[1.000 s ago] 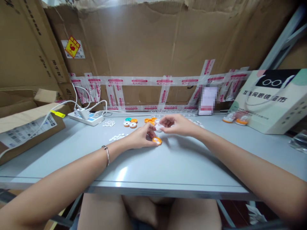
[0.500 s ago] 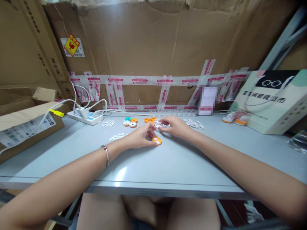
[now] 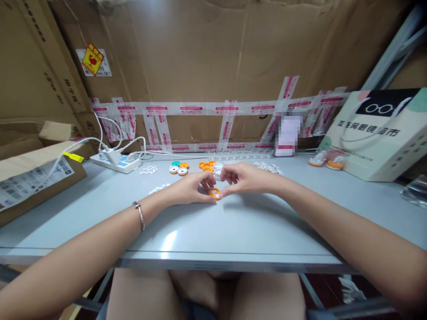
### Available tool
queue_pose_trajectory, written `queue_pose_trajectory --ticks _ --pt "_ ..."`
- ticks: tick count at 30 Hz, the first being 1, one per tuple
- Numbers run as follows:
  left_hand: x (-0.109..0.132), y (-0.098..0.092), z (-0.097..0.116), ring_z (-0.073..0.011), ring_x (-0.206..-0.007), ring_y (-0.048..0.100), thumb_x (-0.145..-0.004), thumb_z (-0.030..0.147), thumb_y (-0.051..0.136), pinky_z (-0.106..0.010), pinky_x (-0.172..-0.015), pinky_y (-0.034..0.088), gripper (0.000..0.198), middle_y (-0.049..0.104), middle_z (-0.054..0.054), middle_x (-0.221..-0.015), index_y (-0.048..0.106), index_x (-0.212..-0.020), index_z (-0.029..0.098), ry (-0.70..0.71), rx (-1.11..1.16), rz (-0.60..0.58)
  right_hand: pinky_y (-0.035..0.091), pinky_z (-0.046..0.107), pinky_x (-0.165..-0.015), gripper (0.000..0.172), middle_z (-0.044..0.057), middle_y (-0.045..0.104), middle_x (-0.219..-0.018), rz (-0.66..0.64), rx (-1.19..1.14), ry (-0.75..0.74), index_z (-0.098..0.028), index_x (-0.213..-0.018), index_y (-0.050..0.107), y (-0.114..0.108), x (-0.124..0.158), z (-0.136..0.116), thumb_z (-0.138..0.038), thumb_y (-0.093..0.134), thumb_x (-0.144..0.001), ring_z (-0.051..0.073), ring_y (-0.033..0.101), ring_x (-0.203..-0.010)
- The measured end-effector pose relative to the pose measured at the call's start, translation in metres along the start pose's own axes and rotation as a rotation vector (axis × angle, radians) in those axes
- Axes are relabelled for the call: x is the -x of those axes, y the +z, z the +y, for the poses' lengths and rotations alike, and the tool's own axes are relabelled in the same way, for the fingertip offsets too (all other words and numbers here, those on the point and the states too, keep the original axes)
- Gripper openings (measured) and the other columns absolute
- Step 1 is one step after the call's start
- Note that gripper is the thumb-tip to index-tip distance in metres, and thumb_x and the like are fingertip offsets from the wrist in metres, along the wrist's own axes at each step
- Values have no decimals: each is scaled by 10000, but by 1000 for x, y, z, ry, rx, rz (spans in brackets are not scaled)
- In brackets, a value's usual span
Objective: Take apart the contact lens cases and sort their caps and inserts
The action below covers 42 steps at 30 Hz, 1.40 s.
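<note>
A small round orange cap [image 3: 211,192] with white pieces inside lies on the table. My left hand [image 3: 195,186] grips its left side between thumb and curled fingers. My right hand [image 3: 240,178] is at its right, the thumb reaching to the cap's edge while the bent fingers stay apart from the thumb. I see nothing held in that hand. Just behind the fingers are white round caps [image 3: 218,168], partly hidden, and a cluster of orange caps [image 3: 207,166]. Small white pieces [image 3: 159,188] lie beyond my left wrist.
Further back lie white pieces [image 3: 148,170], a group of coloured rings [image 3: 179,168] and another white pile [image 3: 267,167]. A power strip [image 3: 116,163] and an opened carton [image 3: 43,173] stand left. A phone [image 3: 287,135], a paper bag [image 3: 373,133] and two orange-based items [image 3: 335,163] are right.
My right hand has drawn back from the white caps, and its thumb has come down to the orange cap's right edge. My left hand keeps its grip. The view has shifted slightly.
</note>
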State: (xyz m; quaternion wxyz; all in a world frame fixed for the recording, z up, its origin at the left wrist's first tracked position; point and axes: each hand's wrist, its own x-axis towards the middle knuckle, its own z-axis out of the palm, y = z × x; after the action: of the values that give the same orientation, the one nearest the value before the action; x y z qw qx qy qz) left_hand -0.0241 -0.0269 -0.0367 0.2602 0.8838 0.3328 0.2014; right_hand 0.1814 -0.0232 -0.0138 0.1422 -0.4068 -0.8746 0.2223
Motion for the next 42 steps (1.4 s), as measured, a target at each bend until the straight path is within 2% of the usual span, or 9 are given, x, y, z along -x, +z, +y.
queue_pose_trajectory --ticks 2,6,12,19,22,27,31,38,42 --pt "0 -2 1 -156 -822 560 -676 384 657 -276 -723 443 334 606 -37 -894 557 -910 168 23 -28 -26 335 227 -546 511 -7 513 -709 -45 18 -13 -182 -862 518 5 0 -1 -557 685 -557 118 449 -622" --pt "0 -5 5 -143 -787 555 -693 373 645 -246 -700 434 289 619 -26 -844 601 -881 158 73 -42 -73 333 228 -546 487 3 505 -738 -122 -15 -40 -174 -936 514 16 -3 0 -528 648 -629 119 437 -633" --pt "1 -11 12 -142 -770 568 -740 392 602 -224 -669 425 301 647 -49 -867 643 -904 142 33 -53 -174 326 220 -540 385 9 520 -768 -174 -79 -65 -167 -853 520 19 -3 -3 -469 652 -654 114 441 -651" --pt "-2 -9 8 -125 -693 576 -749 275 590 -201 -604 408 190 671 -41 -804 681 -848 141 29 -107 -135 282 210 -508 445 -32 480 -657 -55 -133 -40 -170 -721 476 31 -8 -6 -513 707 -558 95 414 -594" --pt "-2 -7 9 -117 -629 572 -721 278 613 -193 -555 394 186 671 -34 -732 688 -813 135 -21 -138 -103 289 207 -503 435 -33 473 -671 -97 -150 -59 -171 -743 478 28 -7 -3 -486 715 -558 90 405 -596" --pt "-2 -7 16 -117 -613 574 -725 255 601 -192 -549 379 147 677 -31 -723 691 -765 146 -25 -254 -102 344 208 -535 308 -20 484 -717 -220 -208 -84 -158 -854 512 21 -4 0 -364 652 -672 87 431 -623" --pt "-3 -7 20 -111 -607 572 -732 231 584 -192 -572 375 123 680 -22 -712 687 -733 164 32 -364 -79 362 204 -543 248 -24 485 -704 -225 -257 -86 -153 -869 517 21 -5 2 -287 625 -690 81 445 -624" --pt "0 -10 21 -110 -607 573 -763 218 541 -194 -585 376 152 678 -36 -709 675 -731 154 138 -416 -152 370 207 -536 227 -31 486 -682 -235 -259 -64 -152 -821 508 21 -4 1 -239 632 -653 78 448 -605" --pt "0 -4 20 -117 -600 562 -725 138 523 -202 -585 381 128 652 -36 -678 643 -681 152 196 -460 -140 369 208 -539 213 -35 479 -671 -236 -259 -51 -161 -803 505 20 -4 0 -225 628 -641 79 446 -601"
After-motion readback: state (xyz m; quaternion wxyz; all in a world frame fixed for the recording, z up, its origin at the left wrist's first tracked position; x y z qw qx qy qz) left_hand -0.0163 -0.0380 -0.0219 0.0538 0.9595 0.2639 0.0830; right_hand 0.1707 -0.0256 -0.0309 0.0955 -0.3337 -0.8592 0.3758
